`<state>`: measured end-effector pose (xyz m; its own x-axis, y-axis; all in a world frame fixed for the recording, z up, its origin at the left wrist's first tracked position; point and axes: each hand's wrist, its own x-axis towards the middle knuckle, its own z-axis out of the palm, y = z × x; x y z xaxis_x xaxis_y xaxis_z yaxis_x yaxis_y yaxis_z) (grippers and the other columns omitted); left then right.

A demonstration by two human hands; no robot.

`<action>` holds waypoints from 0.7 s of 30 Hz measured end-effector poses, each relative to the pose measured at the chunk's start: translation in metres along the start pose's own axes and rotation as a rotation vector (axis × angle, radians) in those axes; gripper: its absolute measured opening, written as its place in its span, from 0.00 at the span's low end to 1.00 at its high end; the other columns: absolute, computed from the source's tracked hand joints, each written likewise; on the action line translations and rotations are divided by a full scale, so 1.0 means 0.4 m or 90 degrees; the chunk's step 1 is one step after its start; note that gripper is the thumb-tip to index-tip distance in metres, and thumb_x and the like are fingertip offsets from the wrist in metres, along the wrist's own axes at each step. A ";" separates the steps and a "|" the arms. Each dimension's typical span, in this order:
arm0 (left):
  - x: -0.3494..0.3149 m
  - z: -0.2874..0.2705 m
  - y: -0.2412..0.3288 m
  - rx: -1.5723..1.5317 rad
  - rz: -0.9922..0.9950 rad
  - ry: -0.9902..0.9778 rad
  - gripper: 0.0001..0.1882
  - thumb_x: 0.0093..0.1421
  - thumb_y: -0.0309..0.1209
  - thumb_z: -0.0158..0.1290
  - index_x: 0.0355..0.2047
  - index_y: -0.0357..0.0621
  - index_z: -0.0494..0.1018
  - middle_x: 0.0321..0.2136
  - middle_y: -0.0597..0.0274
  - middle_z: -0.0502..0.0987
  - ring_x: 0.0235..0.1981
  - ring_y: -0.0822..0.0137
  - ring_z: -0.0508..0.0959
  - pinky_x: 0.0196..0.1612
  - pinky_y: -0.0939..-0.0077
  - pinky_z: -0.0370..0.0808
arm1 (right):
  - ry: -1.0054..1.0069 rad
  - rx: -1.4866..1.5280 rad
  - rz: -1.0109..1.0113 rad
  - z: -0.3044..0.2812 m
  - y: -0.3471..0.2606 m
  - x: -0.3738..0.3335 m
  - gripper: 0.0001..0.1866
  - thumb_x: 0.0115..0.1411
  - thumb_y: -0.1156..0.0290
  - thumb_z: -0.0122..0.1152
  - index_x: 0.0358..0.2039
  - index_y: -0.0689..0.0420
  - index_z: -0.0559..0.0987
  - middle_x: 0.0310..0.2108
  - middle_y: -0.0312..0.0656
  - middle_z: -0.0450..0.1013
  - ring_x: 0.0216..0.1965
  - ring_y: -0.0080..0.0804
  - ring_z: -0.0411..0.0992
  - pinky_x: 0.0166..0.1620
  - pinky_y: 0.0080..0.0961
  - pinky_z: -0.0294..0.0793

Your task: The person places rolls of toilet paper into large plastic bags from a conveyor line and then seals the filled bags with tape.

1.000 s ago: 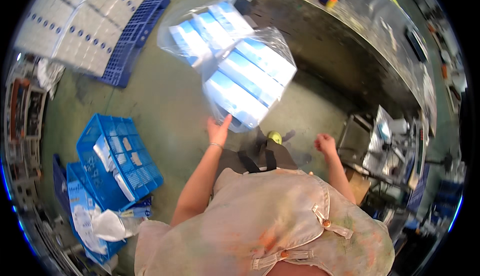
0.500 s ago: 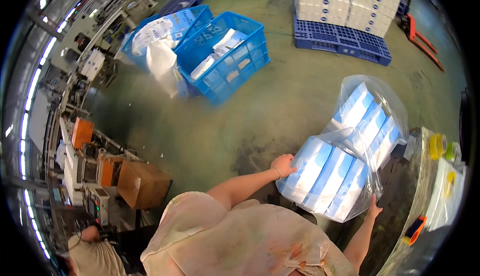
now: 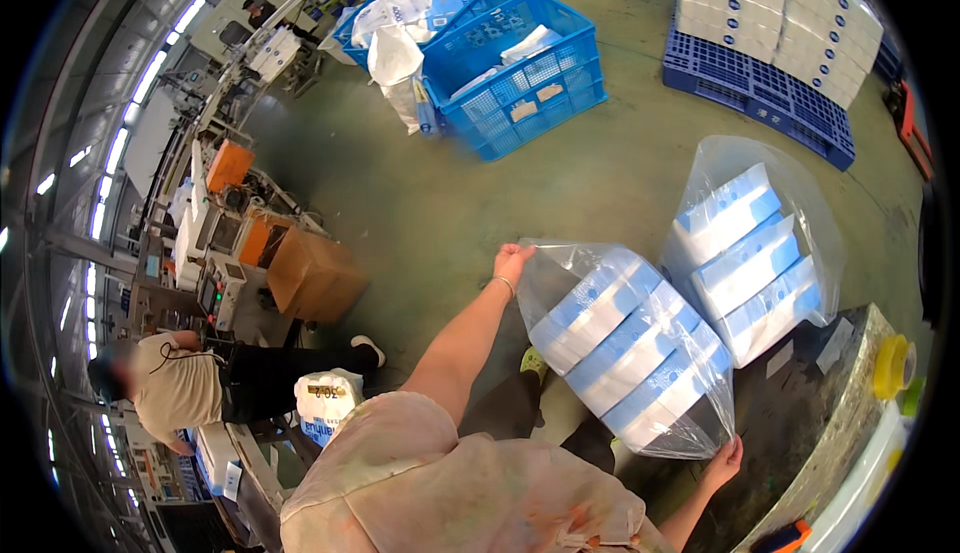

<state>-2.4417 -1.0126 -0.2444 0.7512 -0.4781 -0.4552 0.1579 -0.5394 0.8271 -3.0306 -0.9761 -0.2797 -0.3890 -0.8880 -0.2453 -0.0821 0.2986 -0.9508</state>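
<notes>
A clear plastic bag filled with blue-and-white soft packs lies tilted in front of me. My left hand pinches the bag's far left corner and pulls the film out taut, away from the packs. My right hand has the near right corner between thumb and fingers, where the film bunches up. Just beyond it sits a second clear bag with similar packs; the two bags touch or nearly touch.
A worktop with a yellow tape roll stands at right. Blue crates lie ahead, a blue pallet with stacked white packs at far right. At left are a cardboard box, machines and another person.
My left hand has gone from the packs' side to the bag's corner, drawing its film outward. My right hand now grips the near corner. The whole view has shifted.
</notes>
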 end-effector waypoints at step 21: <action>-0.199 -0.033 -0.096 -0.284 -0.185 -0.170 0.19 0.66 0.40 0.38 0.18 0.51 0.54 0.13 0.72 0.48 0.15 0.72 0.49 0.31 0.74 0.62 | 0.089 0.452 0.385 0.207 -0.169 -0.066 0.09 0.46 0.70 0.38 0.12 0.52 0.58 0.10 0.32 0.45 0.13 0.26 0.44 0.20 0.25 0.47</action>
<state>-2.4992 -0.9449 -0.2355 0.4585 -0.5437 -0.7029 0.6302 -0.3588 0.6886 -2.9388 -1.0016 -0.2245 -0.2933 -0.5874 -0.7543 0.7303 0.3715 -0.5733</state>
